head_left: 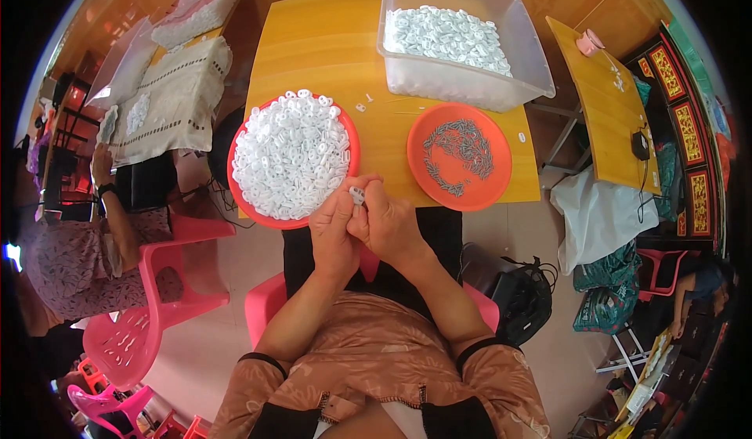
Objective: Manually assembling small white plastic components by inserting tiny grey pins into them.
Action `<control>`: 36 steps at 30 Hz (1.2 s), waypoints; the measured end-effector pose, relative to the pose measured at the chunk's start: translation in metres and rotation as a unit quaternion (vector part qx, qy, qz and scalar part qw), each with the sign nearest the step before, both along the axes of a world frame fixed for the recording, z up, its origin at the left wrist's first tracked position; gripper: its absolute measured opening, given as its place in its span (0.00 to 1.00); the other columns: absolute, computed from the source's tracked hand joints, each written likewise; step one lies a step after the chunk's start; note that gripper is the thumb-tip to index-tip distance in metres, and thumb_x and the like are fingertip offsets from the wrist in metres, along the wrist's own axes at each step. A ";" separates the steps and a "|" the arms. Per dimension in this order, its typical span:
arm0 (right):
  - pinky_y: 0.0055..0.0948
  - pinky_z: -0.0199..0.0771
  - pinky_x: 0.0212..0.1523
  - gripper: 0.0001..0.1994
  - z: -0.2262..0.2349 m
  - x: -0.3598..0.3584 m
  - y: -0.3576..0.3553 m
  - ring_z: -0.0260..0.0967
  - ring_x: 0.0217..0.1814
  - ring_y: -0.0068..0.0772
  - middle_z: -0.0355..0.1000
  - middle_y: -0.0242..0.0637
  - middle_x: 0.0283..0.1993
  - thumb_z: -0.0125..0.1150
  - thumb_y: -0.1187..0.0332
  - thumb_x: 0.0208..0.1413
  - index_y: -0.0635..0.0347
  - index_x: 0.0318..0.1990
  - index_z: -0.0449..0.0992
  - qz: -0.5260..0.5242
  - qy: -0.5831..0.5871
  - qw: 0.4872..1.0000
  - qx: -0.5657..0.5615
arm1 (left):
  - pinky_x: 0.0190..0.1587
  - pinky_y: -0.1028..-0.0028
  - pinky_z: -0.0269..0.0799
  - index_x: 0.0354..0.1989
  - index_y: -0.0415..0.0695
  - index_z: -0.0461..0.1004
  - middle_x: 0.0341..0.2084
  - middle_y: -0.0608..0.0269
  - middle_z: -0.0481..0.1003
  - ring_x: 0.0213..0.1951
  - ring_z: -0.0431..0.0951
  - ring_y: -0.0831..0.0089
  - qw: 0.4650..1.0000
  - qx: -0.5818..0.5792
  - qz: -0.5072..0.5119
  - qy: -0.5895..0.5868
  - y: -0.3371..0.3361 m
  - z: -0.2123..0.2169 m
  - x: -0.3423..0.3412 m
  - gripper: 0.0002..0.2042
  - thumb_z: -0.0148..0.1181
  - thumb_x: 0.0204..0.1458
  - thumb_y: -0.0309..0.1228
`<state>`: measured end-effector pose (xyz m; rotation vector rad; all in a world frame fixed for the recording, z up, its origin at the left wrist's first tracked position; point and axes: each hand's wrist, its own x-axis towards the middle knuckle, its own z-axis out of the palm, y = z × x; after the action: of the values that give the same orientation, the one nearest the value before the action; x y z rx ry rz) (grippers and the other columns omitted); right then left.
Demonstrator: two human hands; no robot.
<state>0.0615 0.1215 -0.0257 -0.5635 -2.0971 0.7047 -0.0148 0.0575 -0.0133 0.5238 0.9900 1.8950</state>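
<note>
Beside the round red plastic basin (354, 143), set seemingly for easy reach, left hand (333, 234) and right hand (394, 226) together pinched a small white plastic piece (357, 195).

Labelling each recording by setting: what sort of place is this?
Likely a small workshop: a red bowl heaped with white pieces, an orange dish of grey parts, and another person beside a cloth-covered table.
</note>
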 end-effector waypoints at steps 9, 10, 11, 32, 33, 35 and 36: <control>0.38 0.67 0.21 0.09 0.004 -0.004 -0.002 0.68 0.21 0.46 0.66 0.45 0.19 0.53 0.69 0.52 0.64 0.34 0.64 0.015 -0.006 0.999 -0.041 | 0.53 0.74 0.63 0.48 0.34 0.67 0.47 0.54 0.70 0.49 0.69 0.71 0.999 -0.006 0.021 -0.029 0.001 -0.003 -0.003 0.17 0.42 0.61 0.37; 0.38 0.67 0.22 0.09 0.005 -0.004 -0.002 0.68 0.21 0.47 0.66 0.46 0.20 0.53 0.68 0.54 0.64 0.36 0.64 0.023 -0.007 0.997 -0.073 | 0.53 0.74 0.63 0.48 0.34 0.67 0.47 0.54 0.70 0.49 0.69 0.71 0.999 -0.006 0.022 -0.029 0.002 -0.003 -0.003 0.17 0.42 0.61 0.37; 0.38 0.67 0.22 0.09 0.007 -0.004 -0.001 0.68 0.21 0.47 0.66 0.46 0.20 0.53 0.68 0.54 0.64 0.36 0.64 0.023 -0.007 0.997 -0.073 | 0.53 0.74 0.63 0.48 0.34 0.67 0.47 0.55 0.70 0.48 0.69 0.72 0.999 -0.010 0.020 -0.040 0.002 -0.001 -0.003 0.18 0.42 0.61 0.37; 0.20 0.57 0.22 0.21 0.032 0.013 0.013 0.57 0.17 0.16 0.64 0.29 0.14 0.41 0.61 0.63 0.63 0.20 0.68 0.124 0.087 0.831 -0.536 | 0.38 0.78 0.72 0.50 0.37 0.67 0.47 0.57 0.71 0.40 0.74 0.74 0.999 0.017 -0.030 -0.042 0.009 -0.021 -0.012 0.15 0.47 0.60 0.33; 0.18 0.52 0.18 0.19 0.033 0.013 0.014 0.54 0.15 0.14 0.64 0.29 0.14 0.42 0.61 0.62 0.63 0.24 0.70 0.127 0.079 0.840 -0.522 | 0.38 0.78 0.72 0.50 0.37 0.68 0.47 0.57 0.71 0.40 0.74 0.74 0.998 0.016 -0.030 -0.047 0.010 -0.022 -0.013 0.15 0.47 0.60 0.33; 0.16 0.48 0.15 0.17 0.035 0.012 0.017 0.50 0.13 0.12 0.65 0.29 0.14 0.44 0.61 0.62 0.64 0.27 0.72 0.129 0.073 0.850 -0.506 | 0.38 0.78 0.72 0.50 0.37 0.68 0.47 0.57 0.71 0.40 0.74 0.75 0.998 0.014 -0.034 -0.041 0.010 -0.025 -0.013 0.15 0.47 0.60 0.33; 0.16 0.49 0.15 0.16 0.036 0.011 0.018 0.52 0.14 0.12 0.64 0.29 0.14 0.46 0.62 0.61 0.63 0.26 0.72 0.125 0.049 0.860 -0.492 | 0.39 0.78 0.71 0.49 0.37 0.68 0.46 0.57 0.71 0.39 0.74 0.75 0.999 0.009 -0.035 -0.034 0.011 -0.026 -0.013 0.14 0.47 0.60 0.33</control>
<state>0.0729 0.1398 0.0107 -0.7598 -1.5990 1.9453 -0.0276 0.0682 -0.0390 0.4951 0.8993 1.8492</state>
